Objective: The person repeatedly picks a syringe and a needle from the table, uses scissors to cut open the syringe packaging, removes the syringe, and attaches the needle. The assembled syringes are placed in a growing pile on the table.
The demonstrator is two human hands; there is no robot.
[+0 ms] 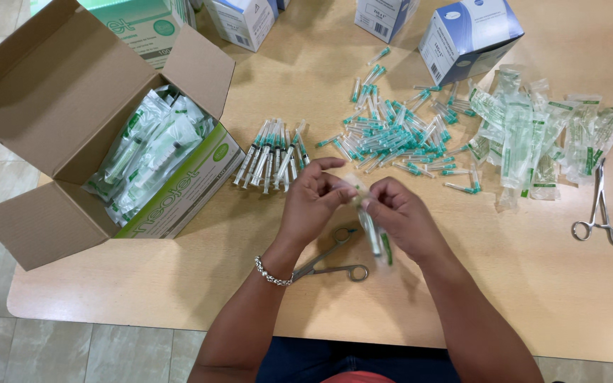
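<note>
Gripping one wrapped syringe (374, 230) between them, both hands meet above the bench (505, 284): the left hand (311, 198) pinches the wrapper's top end, the right hand (400, 216) closes around its middle. The syringe sits just above the forceps (331, 261) lying on the bench. Beyond the forceps lies a row of unwrapped syringes (272, 157); right of them, a heap of capped needles (399, 131). An open carton (72, 135) stands left of the forceps.
</note>
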